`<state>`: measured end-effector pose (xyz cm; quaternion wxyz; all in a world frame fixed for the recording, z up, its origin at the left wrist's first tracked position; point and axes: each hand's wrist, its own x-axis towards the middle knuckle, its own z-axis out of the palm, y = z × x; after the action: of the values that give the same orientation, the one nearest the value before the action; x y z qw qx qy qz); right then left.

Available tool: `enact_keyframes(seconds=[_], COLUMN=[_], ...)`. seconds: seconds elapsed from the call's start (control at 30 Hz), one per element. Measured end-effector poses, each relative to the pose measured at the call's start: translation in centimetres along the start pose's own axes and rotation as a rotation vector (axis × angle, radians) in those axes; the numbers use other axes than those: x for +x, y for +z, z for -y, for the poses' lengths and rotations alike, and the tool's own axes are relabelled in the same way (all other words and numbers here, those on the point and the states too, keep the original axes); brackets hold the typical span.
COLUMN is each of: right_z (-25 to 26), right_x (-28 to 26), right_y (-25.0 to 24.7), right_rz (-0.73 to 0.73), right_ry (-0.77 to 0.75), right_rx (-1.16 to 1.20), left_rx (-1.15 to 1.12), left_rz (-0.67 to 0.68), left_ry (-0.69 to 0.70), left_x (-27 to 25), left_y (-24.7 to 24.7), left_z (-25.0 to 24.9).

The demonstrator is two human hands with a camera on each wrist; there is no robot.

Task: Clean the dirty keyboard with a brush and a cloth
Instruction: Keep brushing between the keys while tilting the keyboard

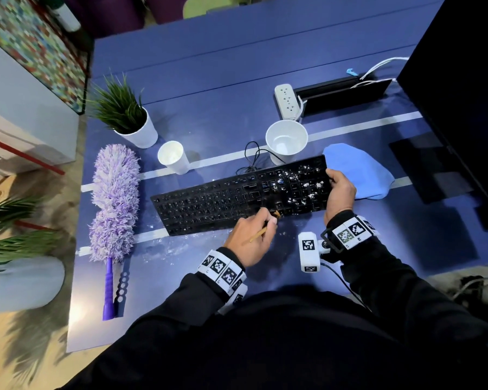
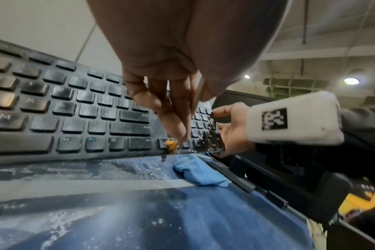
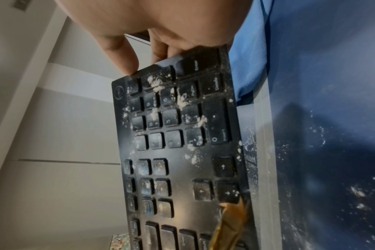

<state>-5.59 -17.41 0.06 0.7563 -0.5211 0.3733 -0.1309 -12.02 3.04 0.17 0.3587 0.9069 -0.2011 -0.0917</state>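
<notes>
The black keyboard (image 1: pixel 237 198) lies across the blue table, with white powder over its number pad (image 3: pixel 178 108). My right hand (image 1: pixel 333 178) grips its right end, thumb on top, and that end looks lifted off the table. My left hand (image 1: pixel 268 220) pinches a small wooden-handled brush (image 1: pixel 258 235). Its orange bristles (image 2: pixel 171 144) touch the keys by the arrows at the front edge (image 3: pixel 229 223). The blue cloth (image 1: pixel 361 170) sits crumpled on the table just right of the keyboard, behind my right hand.
A purple duster (image 1: pixel 114 201) lies left of the keyboard. Two white cups (image 1: pixel 172 156) (image 1: pixel 286 139) and a potted plant (image 1: pixel 124 114) stand behind it. A power strip (image 1: pixel 286 101) and a monitor (image 1: pixel 462 80) are at the back right. White powder (image 1: pixel 164 249) dusts the table's front.
</notes>
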Motion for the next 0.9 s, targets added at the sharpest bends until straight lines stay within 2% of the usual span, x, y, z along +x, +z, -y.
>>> enact_keyframes(seconds=[0.2,0.33,0.4,0.57,0.8,0.9], right_z=[-0.2,-0.3,-0.3,0.0,0.0,0.1], right_x=[0.1,0.1,0.2,-0.1,0.0,-0.2], right_y=[-0.1,-0.2,-0.2,0.0,0.0,0.1], right_rz=[-0.003,-0.005,-0.008,-0.014,0.005,0.004], right_ry=[0.004,0.003,0.008,0.006,0.032,0.027], right_rx=[-0.008,-0.013,-0.012,-0.002,-0.009,-0.004], left_rx=[-0.009,0.014,0.018,-0.005,0.019,-0.007], left_rz=[0.011,-0.133,-0.156,-0.069,-0.148,-0.03], left_ry=[-0.014,-0.045,-0.065,0.005,0.008,0.053], left_x=[-0.5,-0.1,0.6,1.6,2.4,3.0], left_y=[0.4,-0.2,-0.3,-0.1,-0.5,-0.1], left_z=[0.6,0.2,0.1,-0.9,-1.6,-1.5])
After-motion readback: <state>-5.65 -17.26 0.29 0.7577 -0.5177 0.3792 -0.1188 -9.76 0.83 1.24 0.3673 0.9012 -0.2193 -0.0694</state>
